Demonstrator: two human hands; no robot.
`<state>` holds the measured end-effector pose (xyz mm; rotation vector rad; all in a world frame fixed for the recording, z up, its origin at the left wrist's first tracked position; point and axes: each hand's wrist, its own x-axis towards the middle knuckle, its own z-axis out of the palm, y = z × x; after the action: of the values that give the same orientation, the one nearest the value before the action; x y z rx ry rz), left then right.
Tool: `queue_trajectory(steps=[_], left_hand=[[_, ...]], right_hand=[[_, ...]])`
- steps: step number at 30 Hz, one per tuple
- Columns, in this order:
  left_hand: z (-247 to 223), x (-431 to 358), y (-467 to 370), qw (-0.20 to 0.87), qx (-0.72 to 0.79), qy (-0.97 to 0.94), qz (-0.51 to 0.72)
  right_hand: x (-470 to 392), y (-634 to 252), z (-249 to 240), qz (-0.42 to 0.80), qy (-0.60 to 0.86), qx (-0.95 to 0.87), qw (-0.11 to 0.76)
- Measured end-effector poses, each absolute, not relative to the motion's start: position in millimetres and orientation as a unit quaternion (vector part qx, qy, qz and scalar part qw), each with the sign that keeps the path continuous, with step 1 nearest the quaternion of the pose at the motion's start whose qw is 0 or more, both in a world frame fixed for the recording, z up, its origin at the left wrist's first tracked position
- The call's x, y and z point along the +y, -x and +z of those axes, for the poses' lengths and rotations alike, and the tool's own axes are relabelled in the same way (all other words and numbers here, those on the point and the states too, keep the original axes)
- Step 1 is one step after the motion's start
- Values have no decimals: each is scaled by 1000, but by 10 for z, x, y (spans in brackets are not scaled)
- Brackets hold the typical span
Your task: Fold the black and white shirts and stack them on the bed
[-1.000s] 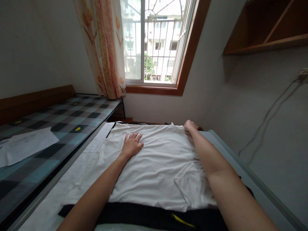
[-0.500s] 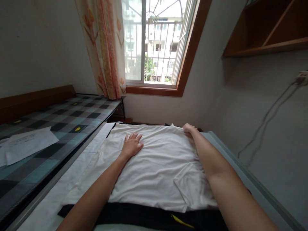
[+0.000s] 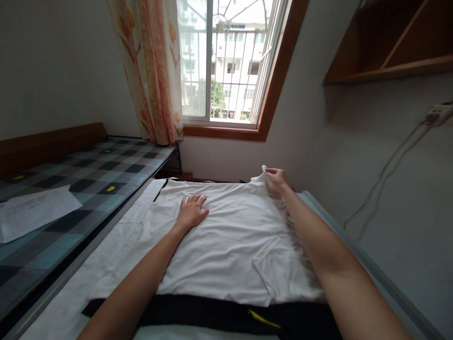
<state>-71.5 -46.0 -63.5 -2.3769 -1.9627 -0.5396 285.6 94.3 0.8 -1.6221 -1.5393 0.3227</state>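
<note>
A white shirt [image 3: 226, 236] lies spread out, lightly wrinkled, on a bed-like surface, with black cloth [image 3: 198, 311] bearing a yellow mark showing along its near edge. My left hand [image 3: 192, 211] rests flat on the shirt left of its middle, fingers spread. At the far right corner, my right hand [image 3: 277, 177] pinches the shirt's edge and holds it raised. White cloth [image 3: 95, 264] extends beneath and to the left of the shirt.
On the left stands a bed with a checkered mattress [image 3: 134, 167] and white papers [image 3: 38, 212] on it. A curtain [image 3: 159, 71] hangs beside a barred window [image 3: 233, 71]. Upper right are a wooden shelf [image 3: 406, 68] and a socket [image 3: 439, 113] with cables.
My right hand has lifted from the surface, raising the shirt's far right corner. My left hand stays flat on the shirt. The view has shifted slightly.
</note>
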Motion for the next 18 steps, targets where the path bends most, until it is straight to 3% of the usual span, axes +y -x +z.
queue_trajectory(steps=[3,10,18], left_hand=[[-617,-472,711,5,-629,760,-165],[-597,-484,713,4,-631,760,-152],[-601,-489,728,-3,-625,765,-157]], right_hand=[[658,-2871,154,227,561,-660,445],[-118,-3026,217,277,598,-743,114],[-162,-3003,166,112,759,-625,144]])
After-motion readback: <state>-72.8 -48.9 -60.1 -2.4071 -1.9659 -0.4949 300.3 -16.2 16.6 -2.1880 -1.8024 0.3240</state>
